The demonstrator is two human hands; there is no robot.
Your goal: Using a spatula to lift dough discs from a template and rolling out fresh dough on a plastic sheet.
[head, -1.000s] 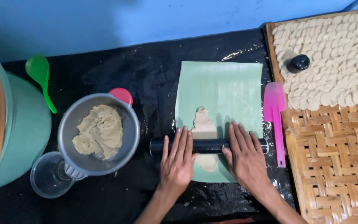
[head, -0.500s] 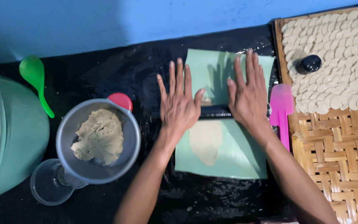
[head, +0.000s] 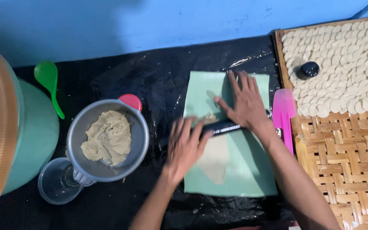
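A black rolling pin (head: 220,127) lies slanted across a pale green mat (head: 243,170) on black plastic sheeting. My left hand (head: 185,145) presses flat on the pin's left end, fingers spread. My right hand (head: 244,103) rests flat on its right part, further from me. A thin flattened sheet of beige dough (head: 214,159) lies on the mat just below the pin.
A grey metal bowl (head: 137,140) holding beige dough (head: 107,137) sits left, with a clear plastic cup (head: 56,182) beside it. A green spoon (head: 50,83) leans by a green tub (head: 35,136). A pink spatula (head: 284,113) lies by a woven bamboo tray (head: 341,153) holding several round dough discs and a black lid (head: 308,69).
The pin rolled away from me over the dough, then came partway back and now lies slanted. My left hand has drawn nearer than my right. The dough is flatter and longer.
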